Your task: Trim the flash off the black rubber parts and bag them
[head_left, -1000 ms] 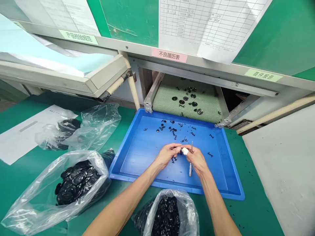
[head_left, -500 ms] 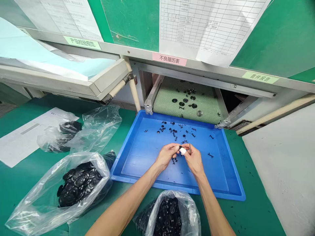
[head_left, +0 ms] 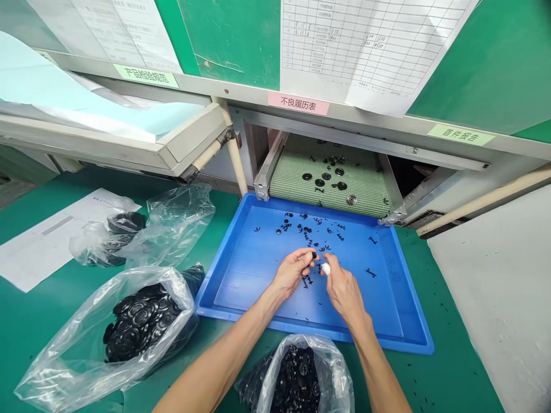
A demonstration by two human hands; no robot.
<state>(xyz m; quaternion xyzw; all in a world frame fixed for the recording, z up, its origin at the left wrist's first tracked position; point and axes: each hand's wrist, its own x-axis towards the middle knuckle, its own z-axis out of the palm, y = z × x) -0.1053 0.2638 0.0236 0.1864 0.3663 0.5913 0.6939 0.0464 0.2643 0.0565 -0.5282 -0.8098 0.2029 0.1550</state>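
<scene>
My left hand (head_left: 293,272) pinches a small black plastic piece (head_left: 314,255) between its fingertips, above the blue plastic tray (head_left: 344,338). My right hand (head_left: 343,291) is close beside it, with a small white wrapped item (head_left: 326,268) at its fingertips. Whether that hand grips anything is hidden by its curled fingers. Below both hands, loose black plastic bits (head_left: 303,232) lie scattered across the tray floor. The thin rod seen earlier does not show clearly.
A green mesh conveyor belt (head_left: 327,178) carrying black discs ends at the tray's far edge. Clear plastic bags of black round parts (head_left: 140,318) (head_left: 297,376) (head_left: 123,223) lie left of and below the tray. A paper sheet (head_left: 55,235) lies at far left.
My right hand has drawn back from my left and lowered, and the thin rod no longer shows clearly. The white item has moved down and to the right.
</scene>
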